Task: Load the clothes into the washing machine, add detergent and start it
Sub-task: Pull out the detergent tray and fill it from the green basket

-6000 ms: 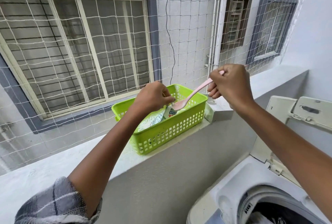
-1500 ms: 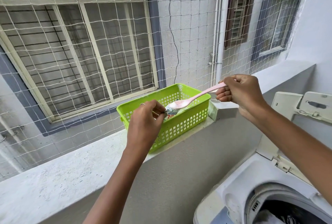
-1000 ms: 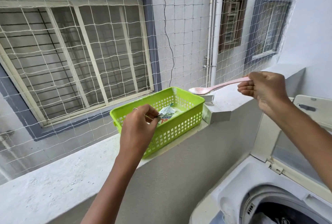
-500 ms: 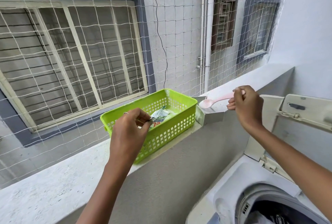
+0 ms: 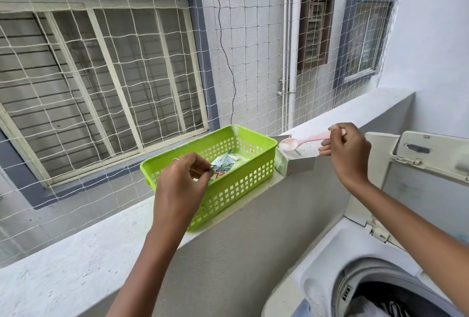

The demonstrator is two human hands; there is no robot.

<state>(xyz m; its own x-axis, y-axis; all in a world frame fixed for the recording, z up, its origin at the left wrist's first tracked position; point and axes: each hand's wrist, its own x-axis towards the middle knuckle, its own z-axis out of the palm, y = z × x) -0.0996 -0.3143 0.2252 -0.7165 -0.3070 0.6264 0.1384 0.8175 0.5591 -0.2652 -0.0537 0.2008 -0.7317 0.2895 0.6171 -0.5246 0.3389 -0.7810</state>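
The right hand (image 5: 349,155) pinches the handle end of a pink plastic spoon (image 5: 302,141), its bowl at nine o'clock from the fingers, over a small grey box (image 5: 299,164) on the ledge (image 5: 76,260). The left hand (image 5: 181,184) pinches the top of a detergent sachet (image 5: 224,164) lying in the green basket (image 5: 241,184). The sachet looks light, soft and crinkly, best held by its torn edge; any powder in the spoon would spill easily. The washing machine (image 5: 355,278), at five o'clock, holds clothes (image 5: 380,309).
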